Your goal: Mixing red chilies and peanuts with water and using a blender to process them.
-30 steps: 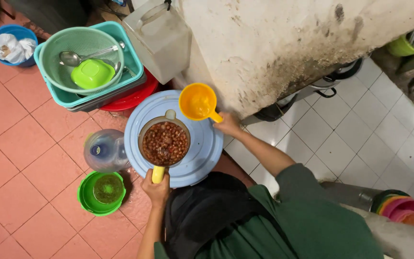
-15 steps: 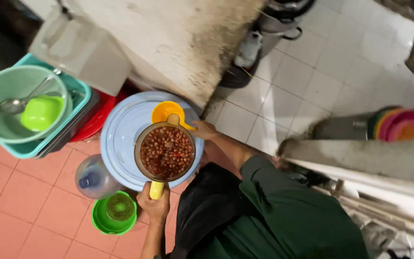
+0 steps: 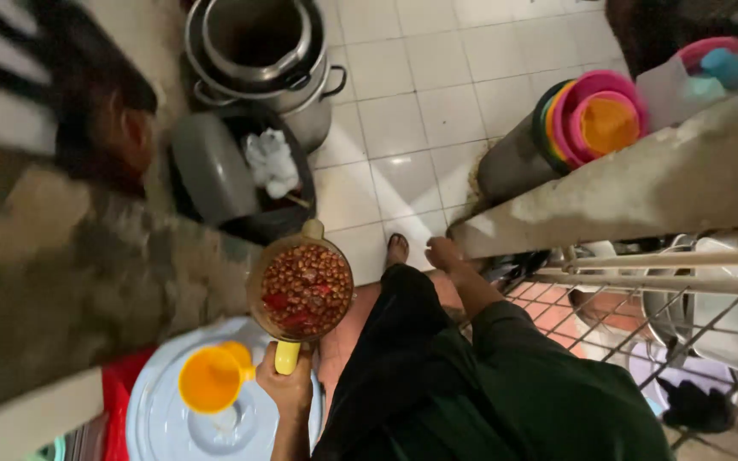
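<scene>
A clear blender jug [image 3: 302, 288] with a yellow handle is held up over the tiled floor [image 3: 437, 102], just past the edge of a pale blue round lid [image 3: 160, 418]. The jug is filled close to the brim with brown beans or nuts mixed with red pieces, and its spout points away from the person. The left hand [image 3: 288, 386] has its fingers [image 3: 273, 376] wrapped tight around the yellow handle from below. The right hand [image 3: 444, 253] rests against the near edge of a rough concrete worktop [image 3: 642, 188] to the right; its fingers are bent over the edge, but whether they grip anything cannot be told.

On the blue lid lies a yellow-orange funnel-shaped cup [image 3: 211, 378], mouth up and empty, just left of the jug handle. A red container [image 3: 114, 397] shows beneath the lid's left side.

Beyond the jug sits a dark basin [image 3: 266, 224] holding a grey lid-like piece [image 3: 212, 175] and a crumpled white cloth [image 3: 271, 162]. Behind it stand stacked steel pots [image 3: 258, 47], the top one empty. At upper right, nested plastic bowls [image 3: 604, 119] in pink, orange and green lie tilted on their side. A wire rack [image 3: 668, 316] below the worktop holds metal ware.
</scene>
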